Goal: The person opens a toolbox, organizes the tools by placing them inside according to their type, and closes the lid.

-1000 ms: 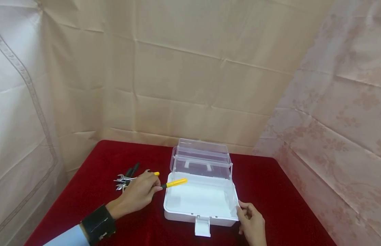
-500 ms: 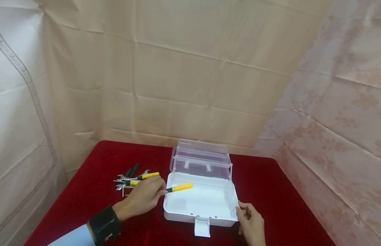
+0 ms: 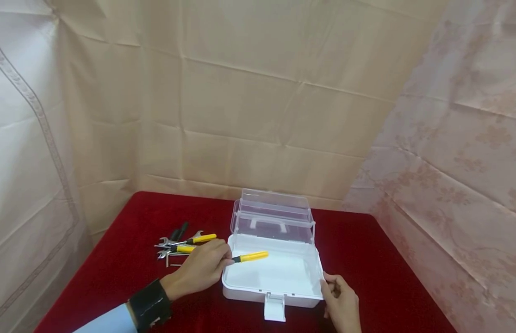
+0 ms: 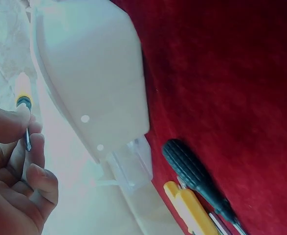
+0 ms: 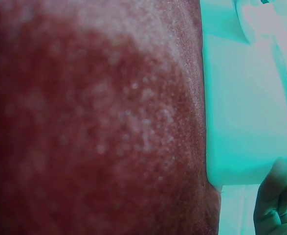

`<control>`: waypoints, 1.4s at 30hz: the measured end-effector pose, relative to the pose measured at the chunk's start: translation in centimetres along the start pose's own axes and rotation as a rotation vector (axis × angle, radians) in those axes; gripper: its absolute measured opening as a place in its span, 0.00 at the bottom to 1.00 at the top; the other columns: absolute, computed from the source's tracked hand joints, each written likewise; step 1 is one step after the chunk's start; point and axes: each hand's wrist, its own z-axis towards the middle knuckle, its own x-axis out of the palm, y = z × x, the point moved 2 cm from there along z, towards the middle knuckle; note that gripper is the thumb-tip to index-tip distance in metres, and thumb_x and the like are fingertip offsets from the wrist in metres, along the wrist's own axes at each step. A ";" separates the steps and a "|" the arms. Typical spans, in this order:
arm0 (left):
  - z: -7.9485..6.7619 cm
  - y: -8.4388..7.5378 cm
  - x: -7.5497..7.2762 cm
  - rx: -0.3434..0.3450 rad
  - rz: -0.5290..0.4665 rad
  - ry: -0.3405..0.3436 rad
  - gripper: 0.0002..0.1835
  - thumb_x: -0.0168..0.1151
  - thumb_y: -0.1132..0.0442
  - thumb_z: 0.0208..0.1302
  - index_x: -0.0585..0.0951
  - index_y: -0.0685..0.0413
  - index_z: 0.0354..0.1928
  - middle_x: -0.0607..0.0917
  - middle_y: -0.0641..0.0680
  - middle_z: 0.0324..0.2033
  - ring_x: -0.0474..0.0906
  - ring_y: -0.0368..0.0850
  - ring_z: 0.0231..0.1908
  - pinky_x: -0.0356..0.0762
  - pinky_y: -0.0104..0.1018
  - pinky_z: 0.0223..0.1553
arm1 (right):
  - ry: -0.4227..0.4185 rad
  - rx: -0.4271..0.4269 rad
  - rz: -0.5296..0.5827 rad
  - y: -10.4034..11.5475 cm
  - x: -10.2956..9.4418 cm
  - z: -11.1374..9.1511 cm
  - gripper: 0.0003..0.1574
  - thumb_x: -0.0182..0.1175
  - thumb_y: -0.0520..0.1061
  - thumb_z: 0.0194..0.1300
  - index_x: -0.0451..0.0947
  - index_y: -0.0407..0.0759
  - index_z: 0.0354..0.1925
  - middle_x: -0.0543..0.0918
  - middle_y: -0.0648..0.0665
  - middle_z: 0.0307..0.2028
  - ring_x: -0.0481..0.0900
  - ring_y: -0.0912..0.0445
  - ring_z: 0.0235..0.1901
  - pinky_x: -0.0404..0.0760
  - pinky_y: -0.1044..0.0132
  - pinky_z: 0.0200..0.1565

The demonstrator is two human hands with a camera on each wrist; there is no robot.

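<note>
My left hand (image 3: 203, 267) pinches a screwdriver (image 3: 253, 256) between thumb and fingers. Its yellow handle points right, over the left rim of an open white toolbox (image 3: 243, 293). In the left wrist view the short metal shaft of the screwdriver (image 4: 24, 100) lies along my fingers. My right hand (image 3: 342, 299) holds the toolbox at its front right corner, thumb on the near side. Seen from the right wrist, the fingers of that hand (image 5: 275, 196) touch the corner of the box wall (image 5: 251, 112). The white latch (image 3: 275, 307) hangs down at the front.
Left of the box lie several tools: yellow-handled screwdrivers (image 3: 203, 238), open-end wrenches (image 3: 164, 241), black handles (image 3: 180, 230) and thin L-shaped keys (image 3: 168, 261). A clear lid with trays (image 3: 274, 206) stands raised behind the box. Red cloth (image 3: 378, 259) covers the table.
My left hand has moved right and slightly down with the screwdriver, away from the tools, which now show more. The right hand and toolbox have stayed in place.
</note>
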 end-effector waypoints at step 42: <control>1.2 -2.6 1.8 0.065 -0.077 0.090 0.03 0.68 0.56 0.61 0.84 0.45 0.34 0.75 0.38 0.27 0.67 0.34 0.31 0.70 0.24 0.33 | 0.003 0.004 0.005 -0.1 -0.1 -0.1 0.15 0.64 0.39 0.61 0.80 0.40 0.48 0.74 0.45 0.22 0.68 0.54 0.06 0.70 0.62 0.11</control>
